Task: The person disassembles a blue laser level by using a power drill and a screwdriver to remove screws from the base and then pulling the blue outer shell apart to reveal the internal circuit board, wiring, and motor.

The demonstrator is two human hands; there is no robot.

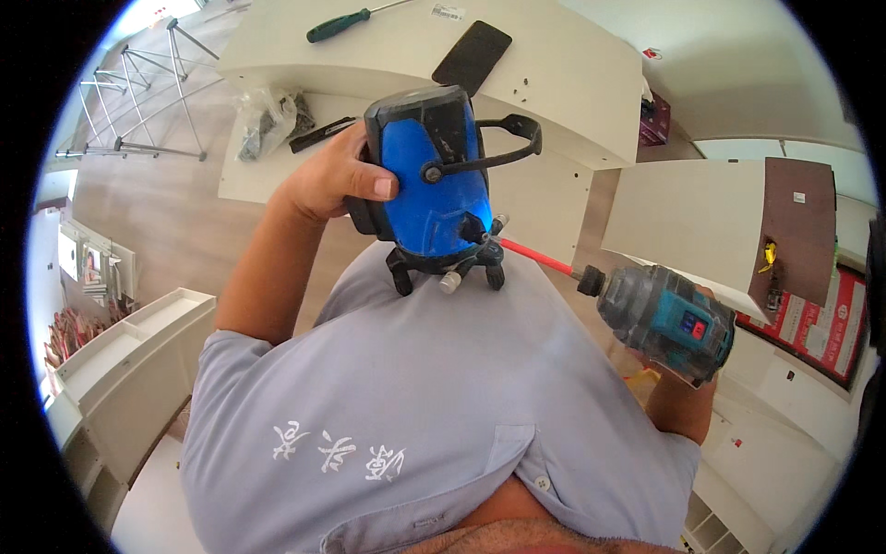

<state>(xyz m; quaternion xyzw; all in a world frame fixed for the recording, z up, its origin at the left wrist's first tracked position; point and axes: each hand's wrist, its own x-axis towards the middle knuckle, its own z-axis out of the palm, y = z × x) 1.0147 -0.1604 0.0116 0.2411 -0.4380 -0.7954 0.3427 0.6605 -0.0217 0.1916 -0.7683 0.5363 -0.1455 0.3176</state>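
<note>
My left hand (337,180) is wrapped round the side of a blue and black laser level (415,189), its thumb on the blue casing. The level stands upright in front of my chest, on short black legs, with its black carrying handle (508,148) swung out to the right. My right hand (685,392), mostly hidden behind the tool, grips a teal and black cordless impact driver (669,319). A long red bit (535,255) in its chuck points left, and its tip meets the level's lower edge beside a dark knob; whether they touch I cannot tell.
Ahead lies a white furniture unit (572,74) bearing a green-handled screwdriver (339,26), a dark phone (472,57) and small screws. A clear plastic bag (263,125) sits on its lower board. Metal folding frames (175,83) stand far left; white shelving (138,355) is near left, a cabinet (688,212) right.
</note>
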